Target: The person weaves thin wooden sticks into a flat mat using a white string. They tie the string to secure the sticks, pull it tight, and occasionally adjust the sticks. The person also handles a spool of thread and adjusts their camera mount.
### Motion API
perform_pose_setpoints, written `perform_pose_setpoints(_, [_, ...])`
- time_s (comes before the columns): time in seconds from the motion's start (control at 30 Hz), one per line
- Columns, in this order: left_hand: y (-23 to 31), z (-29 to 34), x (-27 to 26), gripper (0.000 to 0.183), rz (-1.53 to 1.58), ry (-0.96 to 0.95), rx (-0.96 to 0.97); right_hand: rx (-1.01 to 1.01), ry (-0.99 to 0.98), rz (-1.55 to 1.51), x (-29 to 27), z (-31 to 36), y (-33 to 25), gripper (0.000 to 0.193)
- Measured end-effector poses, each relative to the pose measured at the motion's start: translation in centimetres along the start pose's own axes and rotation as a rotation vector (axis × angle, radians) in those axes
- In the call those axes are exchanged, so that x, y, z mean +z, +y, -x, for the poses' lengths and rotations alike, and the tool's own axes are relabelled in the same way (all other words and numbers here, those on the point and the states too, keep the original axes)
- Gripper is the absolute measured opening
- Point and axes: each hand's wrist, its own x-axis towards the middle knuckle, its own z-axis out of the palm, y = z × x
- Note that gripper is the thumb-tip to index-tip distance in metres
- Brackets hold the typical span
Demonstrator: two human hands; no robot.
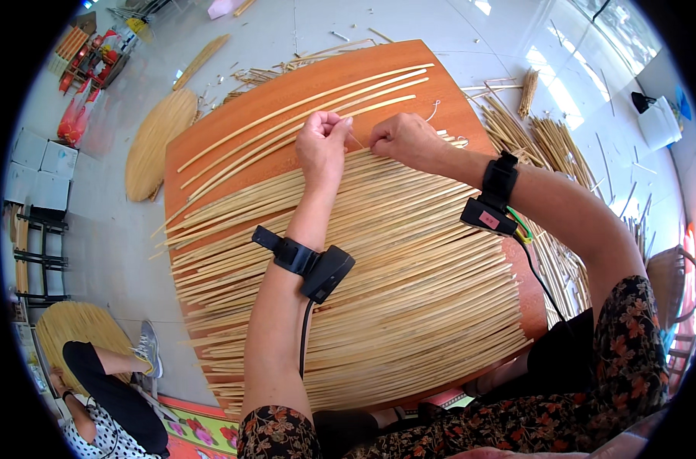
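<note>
Many thin straw-coloured plant stalks (378, 245) lie side by side on an orange-brown wooden board (233, 141), packed close to form a mat. My left hand (322, 141) is over the mat's far edge, thumb and fingers pinched together on a thin thread (355, 140). Just to its right, my right hand (409, 141) is closed around the same thread, which runs taut between the two. A loose curl of white string (435, 112) lies past my right hand. Several separate stalks (309, 99) rest on the board beyond the mat. Each wrist wears a black strapped device.
An oval stalk mat (162, 145) lies on the tiled floor at left. Bundled stalks (558, 149) and scraps are scattered at right, near a white bucket (658, 122). At lower left a person (118, 413) sits beside another round mat (80, 336).
</note>
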Motion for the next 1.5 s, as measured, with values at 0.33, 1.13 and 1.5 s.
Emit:
perform_pose_setpoints(0.33, [-0.2,-0.4,0.1,0.03,0.117,0.078,-0.012,-0.092,-0.082,0.107,-0.1,-0.6,0.9,0.016])
perform_pose_setpoints(1.13, [-0.9,-0.6,-1.4,0.015,-0.275,-0.326,0.094,0.196,0.048,-0.731,-0.1,-4.2,1.4,0.018])
perform_pose_setpoints(1.5, [-0.6,-0.8,-0.8,0.01,-0.166,-0.321,-0.023,0.164,0.3,-0.658,-2.9,-3.5,1.1,0.019])
